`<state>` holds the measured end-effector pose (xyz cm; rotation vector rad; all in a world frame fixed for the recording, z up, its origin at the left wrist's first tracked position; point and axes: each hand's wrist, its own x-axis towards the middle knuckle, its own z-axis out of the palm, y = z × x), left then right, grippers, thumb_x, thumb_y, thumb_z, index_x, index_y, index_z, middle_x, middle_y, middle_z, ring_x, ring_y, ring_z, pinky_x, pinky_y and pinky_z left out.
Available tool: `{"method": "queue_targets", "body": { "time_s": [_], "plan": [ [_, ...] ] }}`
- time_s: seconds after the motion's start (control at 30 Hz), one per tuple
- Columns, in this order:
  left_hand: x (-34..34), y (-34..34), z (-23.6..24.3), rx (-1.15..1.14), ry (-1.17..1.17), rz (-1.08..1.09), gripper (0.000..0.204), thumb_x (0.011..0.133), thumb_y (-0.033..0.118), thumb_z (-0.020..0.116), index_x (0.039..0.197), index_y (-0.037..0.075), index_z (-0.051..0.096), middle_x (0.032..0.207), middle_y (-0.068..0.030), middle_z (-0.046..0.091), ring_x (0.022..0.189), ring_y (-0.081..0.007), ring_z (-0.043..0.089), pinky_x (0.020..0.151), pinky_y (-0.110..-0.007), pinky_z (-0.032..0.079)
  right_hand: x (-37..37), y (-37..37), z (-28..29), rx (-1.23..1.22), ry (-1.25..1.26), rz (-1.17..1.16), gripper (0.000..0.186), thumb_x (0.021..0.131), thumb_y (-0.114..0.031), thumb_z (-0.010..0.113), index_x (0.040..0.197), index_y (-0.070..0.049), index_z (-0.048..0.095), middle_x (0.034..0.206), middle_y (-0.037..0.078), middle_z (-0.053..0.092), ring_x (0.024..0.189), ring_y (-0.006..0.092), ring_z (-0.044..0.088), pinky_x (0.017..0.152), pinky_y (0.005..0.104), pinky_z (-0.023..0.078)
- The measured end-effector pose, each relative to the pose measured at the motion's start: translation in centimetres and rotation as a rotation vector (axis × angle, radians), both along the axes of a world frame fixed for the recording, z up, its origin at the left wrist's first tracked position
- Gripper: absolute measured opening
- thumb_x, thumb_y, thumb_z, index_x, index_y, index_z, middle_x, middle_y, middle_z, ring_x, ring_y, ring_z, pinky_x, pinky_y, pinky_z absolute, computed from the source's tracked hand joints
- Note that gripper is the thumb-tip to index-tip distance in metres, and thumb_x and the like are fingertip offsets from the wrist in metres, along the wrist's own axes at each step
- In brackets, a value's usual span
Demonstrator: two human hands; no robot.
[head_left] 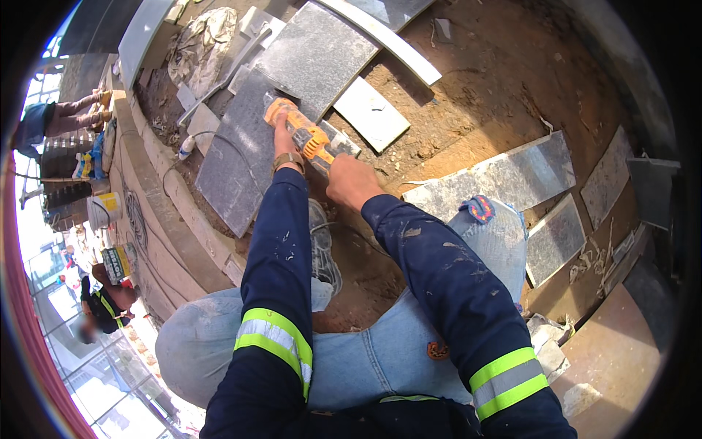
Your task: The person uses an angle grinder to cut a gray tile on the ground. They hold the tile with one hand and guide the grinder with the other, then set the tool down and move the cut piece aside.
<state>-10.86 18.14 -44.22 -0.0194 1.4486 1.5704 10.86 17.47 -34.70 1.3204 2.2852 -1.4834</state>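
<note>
Both of my hands hold an orange and black angle grinder (316, 140). My left hand (282, 140), with a watch on its wrist, is closed round the side near the grinder's head. Farther back, my right hand (351, 181) wraps round the rear part of the body. The disc end sits at the edge of a dark grey stone slab (238, 157); whether the disc touches or cuts it, I cannot tell. Against this slab lies another speckled grey slab (322, 55). A white-faced tile piece (371, 113) rests on the soil just right of the grinder.
A long slab (504, 172) and a smaller grey piece (556, 240) lie on the dirt to the right. A cable (238, 150) crosses the dark slab. A concrete kerb (172, 179) runs along the left. Beyond it are a white bucket (104, 210) and another person (108, 307).
</note>
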Motion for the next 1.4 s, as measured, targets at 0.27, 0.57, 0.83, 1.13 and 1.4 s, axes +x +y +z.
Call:
{"method": "queue_targets", "body": {
  "time_s": [0.27,0.57,0.83,1.13,1.4],
  "plan": [
    [1.1,-0.1,0.5,0.004,0.024,0.002,0.069,0.090,0.052,0.057,0.131,-0.002,0.041,0.099,-0.0304,0.062,0.083,-0.0420,0.066,0.073,-0.053,0.057,0.3,-0.3,-0.4,0.025,-0.006,-0.004,0.031,0.074,-0.012,0.068,0.099,0.005,0.064,0.099,0.024,0.069,0.095,0.0365,0.068,0.082,0.0411,0.055],
    [-0.1,-0.1,-0.2,0.001,0.000,0.001,0.070,0.090,0.053,0.056,0.132,-0.001,0.041,0.100,-0.0306,0.061,0.083,-0.0434,0.066,0.073,-0.054,0.057,0.1,-0.1,-0.2,-0.003,-0.003,-0.007,0.032,0.075,-0.012,0.066,0.101,0.006,0.063,0.099,0.025,0.069,0.095,0.0382,0.068,0.081,0.0424,0.055],
    [0.1,0.3,-0.1,-0.008,0.038,-0.016,0.065,0.090,0.052,0.056,0.130,0.001,0.044,0.098,-0.0300,0.063,0.083,-0.0435,0.067,0.074,-0.054,0.057,0.0,0.5,0.3,-0.042,-0.005,0.009,0.030,0.075,-0.011,0.066,0.099,0.006,0.064,0.099,0.025,0.069,0.096,0.0382,0.068,0.082,0.0424,0.055],
    [-0.7,0.2,-1.0,-0.009,0.030,-0.001,0.062,0.091,0.051,0.055,0.127,0.002,0.047,0.098,-0.0296,0.064,0.081,-0.0432,0.067,0.073,-0.053,0.057,-0.5,0.1,-0.3,0.015,-0.041,-0.032,0.030,0.073,-0.012,0.070,0.099,0.002,0.067,0.100,0.021,0.070,0.096,0.0343,0.069,0.081,0.0390,0.056],
    [0.3,0.0,0.2,-0.008,-0.018,0.038,0.052,0.089,0.043,0.064,0.122,0.004,0.055,0.099,-0.0130,0.066,0.079,-0.0293,0.069,0.071,-0.044,0.058,-0.1,-0.3,-0.5,0.014,-0.010,-0.016,0.030,0.075,-0.013,0.067,0.097,0.007,0.065,0.096,0.025,0.069,0.095,0.0381,0.068,0.082,0.0422,0.055]
  ]
}}
